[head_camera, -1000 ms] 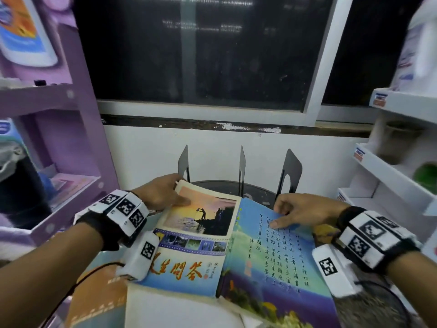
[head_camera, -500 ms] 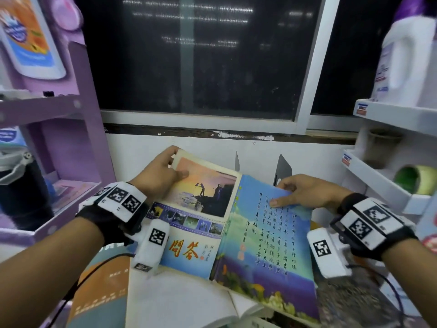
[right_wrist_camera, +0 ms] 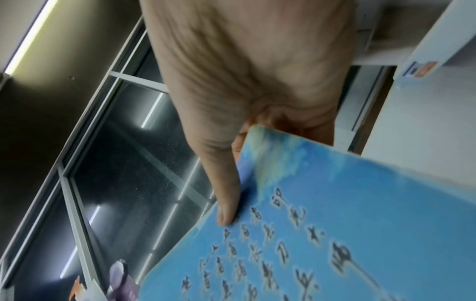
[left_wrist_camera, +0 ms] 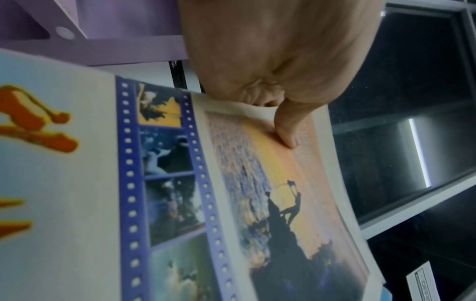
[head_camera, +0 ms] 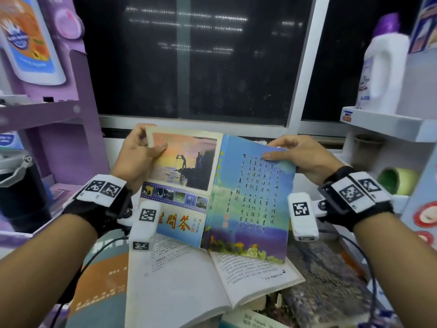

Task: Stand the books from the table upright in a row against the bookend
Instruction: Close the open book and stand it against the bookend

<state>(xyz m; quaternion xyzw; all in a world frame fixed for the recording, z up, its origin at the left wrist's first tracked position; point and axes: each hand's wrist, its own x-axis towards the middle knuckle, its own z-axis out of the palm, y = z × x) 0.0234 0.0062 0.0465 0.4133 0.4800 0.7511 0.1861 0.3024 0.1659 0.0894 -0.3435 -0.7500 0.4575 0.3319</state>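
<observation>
Open paperback held up off the counter, covers facing the camera, spine running down the middle. Left hand pinches the far left corner of the sunset cover, thumb on the printed face, fingers curled behind. Right hand pinches the far right edge of the blue cover the same way, thumb on top. Both hands closed on the book, nothing else held.

Bookend not visible here; the raised book blocks the far counter where it likely sits, so can't tell the gap to it.

Under the held book: another open book lying flat with white pages up, an orange-and-grey book at near left, more books at near right edge, blurry.

Handling judgement: thin softcover, light, floppy. The wrist views show the cover bending under the thumbs. Glossy cover, may slip in a corner pinch. Won't stand well while splayed; probably needs closing first, then a grip near the spine with the whole block squeezed flat, bottom edge set down and leaned on the support.
</observation>
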